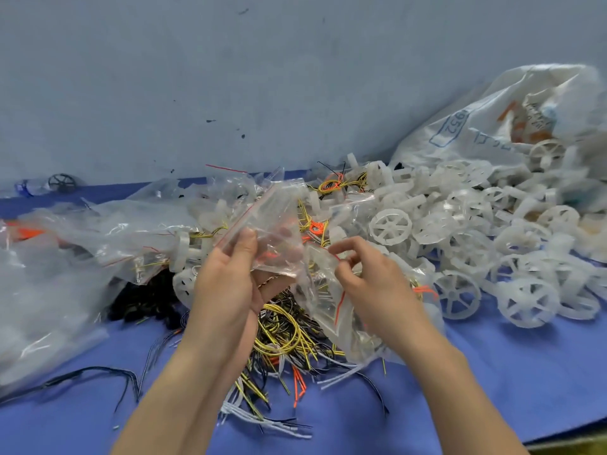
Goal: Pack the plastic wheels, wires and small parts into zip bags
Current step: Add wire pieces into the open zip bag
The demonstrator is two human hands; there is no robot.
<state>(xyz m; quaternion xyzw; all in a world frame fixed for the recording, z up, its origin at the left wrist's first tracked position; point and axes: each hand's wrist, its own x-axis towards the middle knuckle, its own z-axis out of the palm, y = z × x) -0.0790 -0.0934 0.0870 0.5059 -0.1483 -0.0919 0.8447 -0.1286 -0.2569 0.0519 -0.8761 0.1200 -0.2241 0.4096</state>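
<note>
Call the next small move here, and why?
Probably pull open the mouth of the zip bag. The left hand grips it, the right hand pinches a red-striped edge beside it, and no wheels show inside yet; loose wheels and wires lie around it.

Glossy clear plastic zip bag (276, 231), matt white plastic wheels (390, 224)

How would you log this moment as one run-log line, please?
phase: bagging | left hand: holds zip bag | right hand: pinches second bag | wheels: piled right | wires: loose under hands
</note>
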